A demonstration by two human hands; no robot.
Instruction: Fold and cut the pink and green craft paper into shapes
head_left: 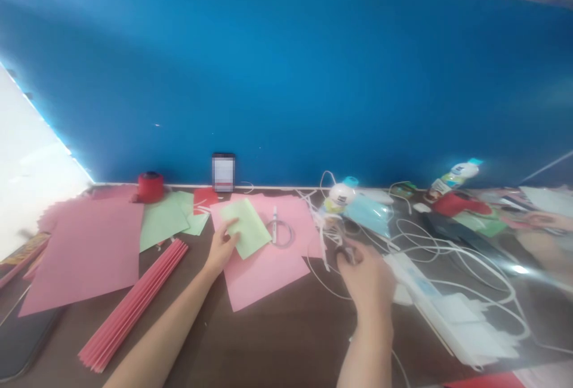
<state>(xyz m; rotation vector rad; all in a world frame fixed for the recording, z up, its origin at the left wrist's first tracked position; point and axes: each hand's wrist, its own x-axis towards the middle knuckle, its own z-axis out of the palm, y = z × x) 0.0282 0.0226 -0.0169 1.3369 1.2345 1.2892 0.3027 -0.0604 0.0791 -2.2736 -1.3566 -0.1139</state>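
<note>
My left hand [222,246] pinches the left edge of a pale green sheet of paper [248,233], thumb and fingers closed on it. Under it lie overlapping pink sheets [264,286]. A white pen [274,224] and a thin grey ring [290,234] rest on the pink paper, right of the green sheet. My right hand [367,271] is curled around dark-handled scissors [344,253]; their blades are blurred and hard to make out. White paper strips [329,227] lie just beyond that hand.
Pleated pink paper [134,304] and a large pink sheet [89,251] lie left. A phone [223,173] leans on the blue wall, near a red tape roll [151,187]. White cables, a power strip [430,298] and bottles [341,194] crowd the right, where another person's hand [548,221] shows.
</note>
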